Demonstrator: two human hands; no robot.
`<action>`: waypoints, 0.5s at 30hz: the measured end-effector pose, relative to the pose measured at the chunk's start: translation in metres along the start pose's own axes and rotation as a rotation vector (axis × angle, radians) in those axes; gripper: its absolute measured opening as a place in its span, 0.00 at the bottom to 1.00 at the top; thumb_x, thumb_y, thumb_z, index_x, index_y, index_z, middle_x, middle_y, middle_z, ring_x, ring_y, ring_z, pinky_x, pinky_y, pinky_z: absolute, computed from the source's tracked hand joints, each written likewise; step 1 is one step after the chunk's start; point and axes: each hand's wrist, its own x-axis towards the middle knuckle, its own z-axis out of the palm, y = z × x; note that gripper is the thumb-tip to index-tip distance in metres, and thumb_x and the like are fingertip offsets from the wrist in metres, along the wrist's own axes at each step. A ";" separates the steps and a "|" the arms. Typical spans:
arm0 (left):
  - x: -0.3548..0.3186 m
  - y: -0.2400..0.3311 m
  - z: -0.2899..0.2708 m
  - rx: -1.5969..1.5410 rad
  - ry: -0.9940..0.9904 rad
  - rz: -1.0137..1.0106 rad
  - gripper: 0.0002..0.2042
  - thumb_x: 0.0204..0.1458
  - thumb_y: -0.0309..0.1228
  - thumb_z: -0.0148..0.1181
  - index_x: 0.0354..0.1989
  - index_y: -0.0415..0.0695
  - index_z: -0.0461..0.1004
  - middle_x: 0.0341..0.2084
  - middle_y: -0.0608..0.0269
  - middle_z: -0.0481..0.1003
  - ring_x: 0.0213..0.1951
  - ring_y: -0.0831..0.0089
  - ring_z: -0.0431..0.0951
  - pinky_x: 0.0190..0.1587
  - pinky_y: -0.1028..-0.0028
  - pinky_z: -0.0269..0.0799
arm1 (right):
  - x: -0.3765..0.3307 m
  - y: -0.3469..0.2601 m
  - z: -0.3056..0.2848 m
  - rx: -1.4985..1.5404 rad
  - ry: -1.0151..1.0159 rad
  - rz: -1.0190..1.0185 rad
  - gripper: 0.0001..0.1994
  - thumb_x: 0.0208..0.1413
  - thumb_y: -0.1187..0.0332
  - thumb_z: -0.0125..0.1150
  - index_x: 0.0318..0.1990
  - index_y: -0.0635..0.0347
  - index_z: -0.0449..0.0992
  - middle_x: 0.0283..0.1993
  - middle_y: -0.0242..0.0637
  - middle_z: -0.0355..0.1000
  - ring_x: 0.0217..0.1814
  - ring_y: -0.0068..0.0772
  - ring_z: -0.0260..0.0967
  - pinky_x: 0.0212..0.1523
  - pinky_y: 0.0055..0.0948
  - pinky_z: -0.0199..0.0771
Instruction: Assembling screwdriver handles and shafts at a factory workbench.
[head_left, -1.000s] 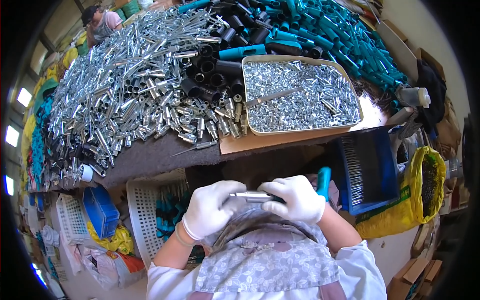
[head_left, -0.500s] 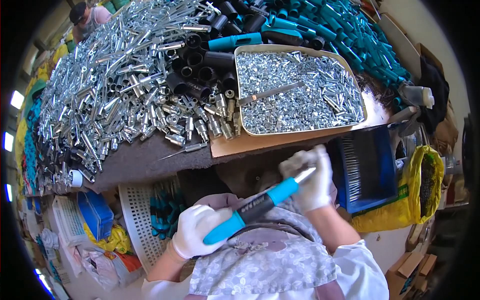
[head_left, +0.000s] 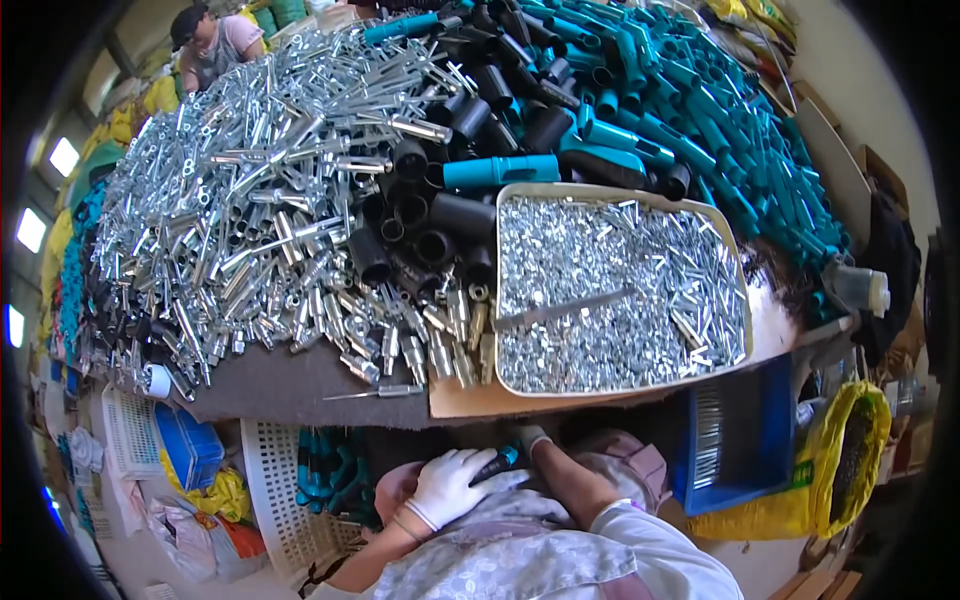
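In white gloves, both my hands are low in front of my body, close under the table's front edge. My left hand (head_left: 455,487) is closed over a teal-and-black cylindrical tool (head_left: 497,463), resting against my apron. Part of the tool is hidden by this hand, and its metal tip does not show. My right hand (head_left: 532,438) is just beyond the tool's teal end, partly cut off by the table edge. Its fingers are hidden, so I cannot tell what they hold. A thin pointed tool (head_left: 385,391) lies on the dark table covering above my left hand.
A cream tray (head_left: 620,390) of small metal pieces sits on cardboard. Metal shafts (head_left: 230,200) pile up left; teal housings (head_left: 690,110) heap right. Below are a blue bin (head_left: 745,440), a yellow sack (head_left: 850,450) and a white perforated basket (head_left: 275,480). Another person (head_left: 215,45) is far left.
My hands have brought the tool down into my lap beneath the table edge. My right hand has moved left and away from its earlier place by the metal tip. The view has tilted upward.
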 end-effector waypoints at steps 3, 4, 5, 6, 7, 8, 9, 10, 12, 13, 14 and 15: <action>0.002 0.000 0.002 0.028 0.030 -0.012 0.22 0.52 0.47 0.67 0.51 0.48 0.80 0.40 0.57 0.81 0.39 0.55 0.81 0.43 0.60 0.78 | 0.009 -0.020 -0.018 0.005 0.043 -0.007 0.21 0.65 0.53 0.51 0.59 0.49 0.79 0.62 0.50 0.74 0.62 0.51 0.73 0.62 0.41 0.72; 0.000 -0.003 0.006 0.038 0.022 -0.032 0.22 0.52 0.47 0.67 0.51 0.48 0.80 0.40 0.57 0.81 0.40 0.55 0.81 0.43 0.60 0.78 | 0.007 -0.033 -0.017 0.063 0.055 0.011 0.20 0.64 0.57 0.52 0.59 0.49 0.79 0.63 0.48 0.74 0.64 0.50 0.72 0.63 0.40 0.72; -0.003 -0.007 0.010 0.038 0.025 -0.056 0.22 0.52 0.48 0.67 0.51 0.48 0.80 0.40 0.56 0.81 0.40 0.55 0.82 0.43 0.60 0.79 | 0.004 -0.048 -0.018 0.117 0.067 0.030 0.19 0.64 0.60 0.53 0.60 0.48 0.79 0.64 0.46 0.73 0.65 0.48 0.71 0.65 0.39 0.71; -0.003 -0.008 0.010 0.049 0.030 -0.067 0.22 0.52 0.48 0.67 0.51 0.48 0.80 0.40 0.56 0.81 0.40 0.55 0.82 0.43 0.60 0.79 | -0.001 -0.057 -0.019 0.175 0.082 0.057 0.19 0.63 0.63 0.54 0.61 0.47 0.78 0.65 0.44 0.72 0.67 0.46 0.70 0.66 0.37 0.70; -0.003 -0.007 0.010 0.055 0.033 -0.094 0.22 0.50 0.45 0.69 0.52 0.48 0.79 0.41 0.56 0.82 0.41 0.54 0.82 0.44 0.60 0.79 | -0.001 -0.064 -0.021 0.236 0.101 0.088 0.20 0.62 0.67 0.55 0.61 0.46 0.78 0.67 0.42 0.72 0.68 0.44 0.69 0.67 0.36 0.69; 0.008 -0.001 0.012 0.031 0.029 -0.069 0.23 0.49 0.43 0.71 0.53 0.48 0.78 0.42 0.55 0.82 0.42 0.54 0.82 0.46 0.60 0.79 | 0.009 -0.033 -0.024 0.244 0.144 0.114 0.20 0.62 0.67 0.55 0.61 0.46 0.78 0.67 0.42 0.72 0.68 0.44 0.69 0.67 0.36 0.69; 0.016 0.004 0.014 0.017 0.029 -0.031 0.23 0.49 0.43 0.71 0.53 0.48 0.78 0.42 0.55 0.82 0.42 0.54 0.82 0.46 0.60 0.79 | 0.018 0.000 -0.015 0.405 0.253 0.122 0.15 0.61 0.63 0.59 0.54 0.50 0.80 0.57 0.41 0.75 0.58 0.41 0.71 0.59 0.37 0.71; 0.017 0.006 0.014 -0.002 -0.001 -0.064 0.24 0.51 0.47 0.68 0.54 0.48 0.78 0.39 0.53 0.82 0.40 0.52 0.83 0.43 0.58 0.80 | 0.033 0.018 0.001 0.558 0.330 0.110 0.13 0.60 0.60 0.62 0.47 0.55 0.83 0.47 0.40 0.77 0.48 0.37 0.72 0.50 0.38 0.73; 0.021 0.009 0.014 -0.022 -0.010 -0.087 0.25 0.54 0.51 0.65 0.54 0.48 0.77 0.37 0.51 0.81 0.37 0.50 0.83 0.40 0.56 0.80 | 0.051 0.032 -0.002 0.699 0.420 0.080 0.14 0.58 0.57 0.66 0.40 0.59 0.85 0.37 0.39 0.80 0.38 0.33 0.74 0.42 0.39 0.75; 0.022 0.011 0.018 -0.005 -0.064 -0.144 0.27 0.54 0.53 0.65 0.57 0.48 0.76 0.37 0.50 0.81 0.36 0.49 0.83 0.39 0.56 0.80 | 0.049 0.028 -0.005 0.533 0.371 0.031 0.14 0.59 0.57 0.65 0.44 0.58 0.83 0.42 0.41 0.79 0.43 0.36 0.73 0.46 0.39 0.74; 0.024 0.014 0.023 0.008 -0.117 -0.193 0.29 0.54 0.54 0.65 0.59 0.48 0.74 0.36 0.48 0.81 0.35 0.49 0.83 0.38 0.56 0.80 | 0.045 0.026 -0.010 0.367 0.330 -0.015 0.15 0.60 0.58 0.64 0.47 0.56 0.82 0.46 0.42 0.77 0.48 0.38 0.72 0.50 0.38 0.72; 0.036 0.022 0.036 0.002 -0.149 -0.166 0.30 0.53 0.54 0.65 0.58 0.47 0.72 0.36 0.46 0.82 0.36 0.46 0.83 0.40 0.54 0.80 | 0.035 0.042 -0.023 0.227 0.331 -0.032 0.16 0.61 0.58 0.62 0.51 0.55 0.81 0.51 0.44 0.76 0.53 0.41 0.71 0.55 0.38 0.71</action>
